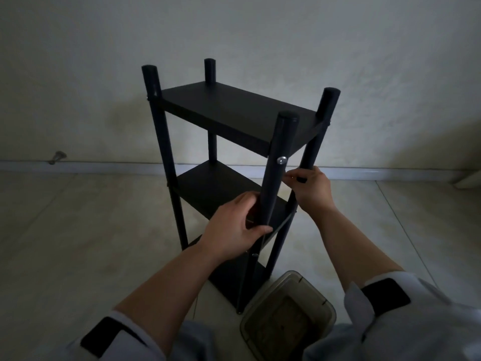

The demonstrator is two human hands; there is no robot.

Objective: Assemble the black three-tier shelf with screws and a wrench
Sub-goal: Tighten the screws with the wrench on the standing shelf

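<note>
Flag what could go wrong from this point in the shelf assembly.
The left hand grips the front post right at the middle shelf's edge, so its fingers could get pinched. The right hand holds a small dark tool that might slip off the silver screw. The clear container by the base could be kicked.

The shelf (229,110) and its four posts were matte black with a silver screw head (281,159), the floor (78,230) was pale beige tile, the wall (260,35) off-white, the plastic container (289,319) translucent grey-brown, and the sleeves (416,321) light grey with black patches.
</note>
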